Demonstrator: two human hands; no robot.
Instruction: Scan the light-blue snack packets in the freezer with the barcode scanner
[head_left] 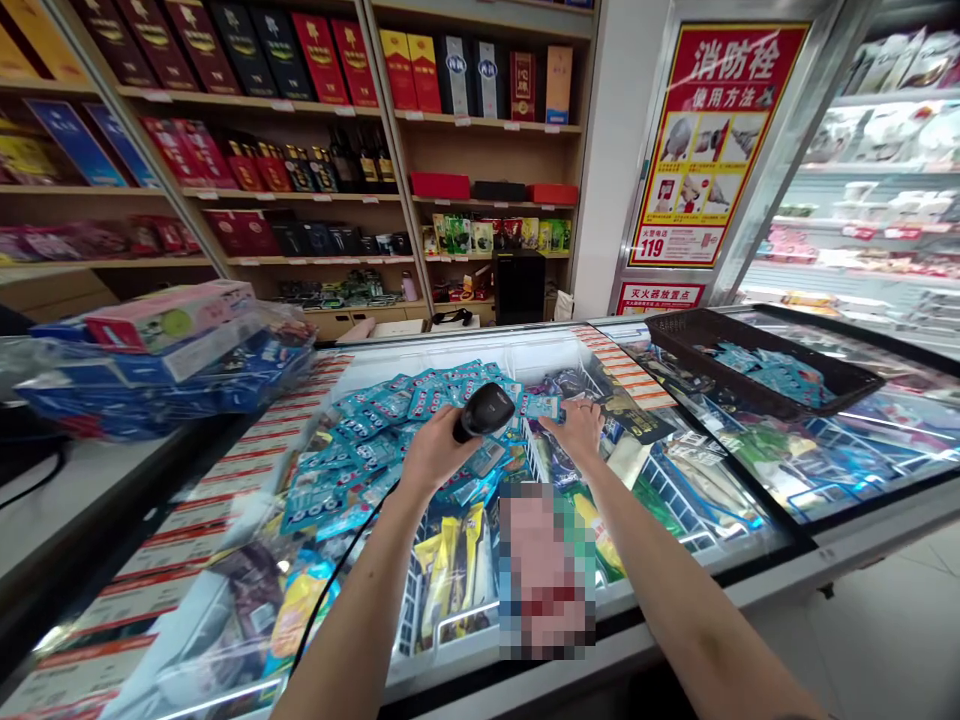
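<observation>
Left hand (435,452) grips barcode scanner (485,410), aimed at blue packet (541,405) pinched in right hand (579,428); heaped packets (375,440) in freezer (525,352) likely remain unscanned.

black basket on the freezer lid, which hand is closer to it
Right. The right hand holds a blue packet left of the black basket; the left hand, gripping the barcode scanner, sits farther left.

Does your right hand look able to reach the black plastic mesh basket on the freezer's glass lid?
Probably yes: the black plastic mesh basket sits uncovered on the glass lid, right of the right hand, nothing between, though that hand holds a small blue packet.
</observation>
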